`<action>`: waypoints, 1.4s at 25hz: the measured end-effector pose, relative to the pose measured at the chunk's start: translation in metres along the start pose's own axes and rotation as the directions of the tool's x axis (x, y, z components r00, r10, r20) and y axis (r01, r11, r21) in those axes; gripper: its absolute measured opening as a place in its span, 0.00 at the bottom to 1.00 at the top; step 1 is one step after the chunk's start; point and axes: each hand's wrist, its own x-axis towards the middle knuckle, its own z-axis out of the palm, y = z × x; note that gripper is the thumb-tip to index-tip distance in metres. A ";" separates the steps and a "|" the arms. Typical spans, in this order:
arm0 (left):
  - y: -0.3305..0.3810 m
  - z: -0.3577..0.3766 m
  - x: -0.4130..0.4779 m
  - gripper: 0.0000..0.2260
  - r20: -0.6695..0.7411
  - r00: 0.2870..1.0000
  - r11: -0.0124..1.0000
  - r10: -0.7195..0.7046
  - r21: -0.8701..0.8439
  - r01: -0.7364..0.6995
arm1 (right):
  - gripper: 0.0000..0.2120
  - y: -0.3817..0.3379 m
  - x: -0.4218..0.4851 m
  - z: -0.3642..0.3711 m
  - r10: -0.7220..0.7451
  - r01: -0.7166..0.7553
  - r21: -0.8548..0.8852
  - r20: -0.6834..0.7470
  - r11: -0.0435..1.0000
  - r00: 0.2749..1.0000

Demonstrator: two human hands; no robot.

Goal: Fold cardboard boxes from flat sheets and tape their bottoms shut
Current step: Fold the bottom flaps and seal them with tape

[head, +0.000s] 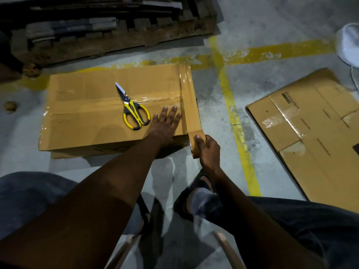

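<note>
The grey concrete floor (272,26) is rough and mottled, crossed by worn yellow painted lines (239,133). At 11 o'clock lies a dark wooden pallet (116,41) with splintered, weathered slats. Just above the middle of the view sits the cardboard box (87,123), a smooth brown rectangle with its flaps closed and a glossy clear tape seam running across its top. At 3 o'clock a flat cardboard sheet (320,133) lies on the floor, creased, with old tape patches.

A shiny brown tape strip (189,98) runs along the box's 3 o'clock edge, from the far corner down to the near one. The left hand (165,125) lies palm-down on the box top toward its 4 o'clock corner, fingers straight and spread, with the fingertips just beside the strip. The right hand (209,152) is curled around the tape roll (194,150) at the box's near-right corner, thumb pressed on top of the tape.

Scissors (134,111) with yellow and black loop handles rest on the box top, their steel blades pointing to 11 o'clock.
</note>
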 end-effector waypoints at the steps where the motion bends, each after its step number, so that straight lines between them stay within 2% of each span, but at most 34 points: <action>1: 0.000 0.000 0.000 0.45 -0.001 1.000 1.000 0.001 -0.001 -0.001 | 0.16 0.001 0.000 0.000 0.002 -0.002 -0.002 0.004 1.000 1.000; 7: -0.001 0.001 0.001 0.45 0.000 1.000 1.000 0.021 -0.005 -0.021 | 0.15 0.009 0.003 0.002 0.052 -0.050 -0.031 0.083 0.998 0.995; 11: -0.003 0.004 0.002 0.46 -0.017 0.999 0.999 0.042 -0.027 -0.042 | 0.13 0.014 0.003 0.009 0.079 -0.081 0.029 0.063 0.996 0.995; 16: -0.008 0.002 0.000 0.41 -0.024 0.997 0.983 0.080 -0.167 -0.083 | 0.08 0.012 0.006 0.008 0.135 -0.140 0.099 0.055 0.985 0.989; 18: -0.006 0.003 0.000 0.37 -0.151 0.985 0.963 0.089 -0.238 -0.124 | 0.07 0.009 0.011 0.005 0.155 -0.157 0.140 0.028 0.977 0.988; 20: 0.008 0.006 0.006 0.32 -0.321 0.930 0.956 0.178 -0.168 -0.241 | 0.12 0.004 0.015 0.006 0.139 -0.141 0.125 0.025 0.982 0.990; 22: 0.020 0.007 0.025 0.30 -0.344 0.906 0.953 0.247 -0.082 -0.291 | 0.15 0.000 0.020 0.011 0.099 -0.100 0.047 0.031 0.994 0.995; 24: 0.022 0.000 0.051 0.30 -0.330 0.925 0.964 0.189 -0.116 -0.238 | 0.19 0.000 0.024 0.016 0.058 -0.058 -0.019 0.032 0.998 0.998; 27: 0.010 -0.015 0.083 0.30 -0.381 0.921 0.967 0.081 -0.194 -0.165 | 0.20 0.003 0.027 0.019 0.048 -0.048 -0.021 0.018 0.999 0.999; 30: -0.002 -0.030 0.108 0.29 -0.408 0.912 0.978 0.023 -0.181 -0.106 | 0.19 0.008 0.028 0.018 0.058 -0.057 -0.021 0.029 0.998 0.998; 35: -0.025 -0.052 0.143 0.30 -0.360 0.932 0.979 -0.032 -0.199 -0.043 | 0.18 0.011 0.028 0.022 0.033 -0.032 -0.045 0.018 0.998 0.999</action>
